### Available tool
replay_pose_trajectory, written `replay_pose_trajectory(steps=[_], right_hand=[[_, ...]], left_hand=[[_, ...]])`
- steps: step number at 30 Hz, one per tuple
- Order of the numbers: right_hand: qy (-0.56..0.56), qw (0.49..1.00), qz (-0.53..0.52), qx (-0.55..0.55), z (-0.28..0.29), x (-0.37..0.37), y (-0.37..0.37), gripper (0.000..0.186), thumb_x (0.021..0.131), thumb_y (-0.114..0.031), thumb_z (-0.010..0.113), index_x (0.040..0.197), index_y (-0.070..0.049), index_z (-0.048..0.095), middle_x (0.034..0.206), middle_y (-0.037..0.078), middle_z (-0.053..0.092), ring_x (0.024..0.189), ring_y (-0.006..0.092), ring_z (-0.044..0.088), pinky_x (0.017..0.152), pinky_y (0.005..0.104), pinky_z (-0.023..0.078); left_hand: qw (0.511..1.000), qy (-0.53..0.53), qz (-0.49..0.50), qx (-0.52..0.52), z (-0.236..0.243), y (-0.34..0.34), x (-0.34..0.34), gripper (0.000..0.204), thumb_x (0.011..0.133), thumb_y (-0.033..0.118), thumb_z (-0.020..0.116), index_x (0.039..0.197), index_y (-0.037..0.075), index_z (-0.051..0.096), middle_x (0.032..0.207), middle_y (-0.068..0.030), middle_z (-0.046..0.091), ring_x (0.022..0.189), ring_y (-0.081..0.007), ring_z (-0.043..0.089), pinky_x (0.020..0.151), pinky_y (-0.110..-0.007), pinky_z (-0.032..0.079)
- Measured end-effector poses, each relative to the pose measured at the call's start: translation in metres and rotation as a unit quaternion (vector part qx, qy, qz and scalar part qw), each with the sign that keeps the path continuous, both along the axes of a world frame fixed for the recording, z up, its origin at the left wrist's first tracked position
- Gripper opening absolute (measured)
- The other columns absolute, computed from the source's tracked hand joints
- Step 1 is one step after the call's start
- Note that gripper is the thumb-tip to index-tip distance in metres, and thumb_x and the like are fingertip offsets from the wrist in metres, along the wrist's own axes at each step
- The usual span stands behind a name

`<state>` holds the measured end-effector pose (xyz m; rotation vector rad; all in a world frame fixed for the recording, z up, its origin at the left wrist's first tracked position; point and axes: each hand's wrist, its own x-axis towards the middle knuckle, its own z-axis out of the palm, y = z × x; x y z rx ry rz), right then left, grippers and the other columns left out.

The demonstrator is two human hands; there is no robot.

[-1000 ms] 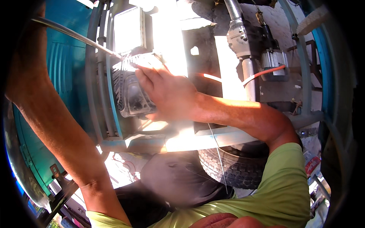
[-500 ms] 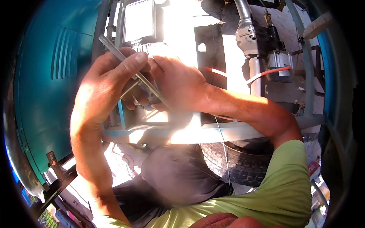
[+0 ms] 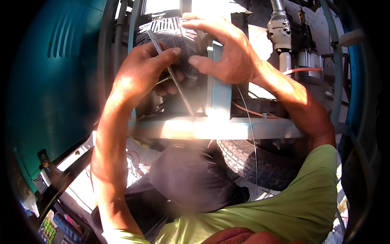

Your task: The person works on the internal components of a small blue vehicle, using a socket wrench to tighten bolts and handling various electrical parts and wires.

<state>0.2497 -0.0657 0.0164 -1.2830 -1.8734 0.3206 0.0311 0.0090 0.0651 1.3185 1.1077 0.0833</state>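
My left hand (image 3: 142,73) is closed around a slim metal rod (image 3: 154,42), its thumb pressed along the shaft. The rod slants from a rough grey upper end down toward the frame's crossbar (image 3: 191,128). A shorter, thinner rod (image 3: 163,80) crosses it below my fingers; I cannot tell whether the two are joined. To the right, my right hand (image 3: 235,57) hangs with thumb and fingers spread and nothing in it, above a pale blue frame bar (image 3: 217,77). Behind both hands is a black tyre (image 3: 162,26) with deep tread, partly hidden by them.
A teal panel (image 3: 57,97) with slots walls off the left. A second tyre (image 3: 260,166) lies beneath the crossbar, near my knee (image 3: 183,175). Metal axle housing (image 3: 280,32) and an orange hose (image 3: 302,70) are at far right. A thin pale wire (image 3: 252,134) hangs down past the crossbar.
My right hand has come away from the left hand and the rod, moving up and right, and its fingers have spread. My left hand has shifted right with the rod still gripped.
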Motion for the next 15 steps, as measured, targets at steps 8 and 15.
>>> replay_pose_trajectory(steps=[8,15], right_hand=[[0.215,0.933,-0.197,-0.211,-0.029,0.088,0.021,0.034,0.098,-0.02,0.072,0.127,-0.003,0.066,0.116,0.013,0.072,0.105,0.0202,0.069,0.093,0.034,0.056],[-0.038,0.786,-0.226,-0.574,-0.15,0.118,-0.019,0.029,0.091,-0.019,0.06,0.103,0.005,0.072,0.093,0.014,0.073,0.083,0.0191,0.067,0.07,0.0405,0.05]], left_hand=[[1.0,0.009,-0.004,0.027,0.0,-0.003,0.0,0.03,0.101,0.035,0.068,0.106,0.005,0.065,0.08,-0.0089,0.074,0.058,-0.0159,0.07,0.051,-0.027,0.051],[1.0,-0.005,-0.01,0.026,-0.001,-0.002,-0.001,0.028,0.102,0.034,0.068,0.101,0.006,0.064,0.079,-0.0083,0.074,0.058,-0.0159,0.07,0.049,-0.027,0.049]])
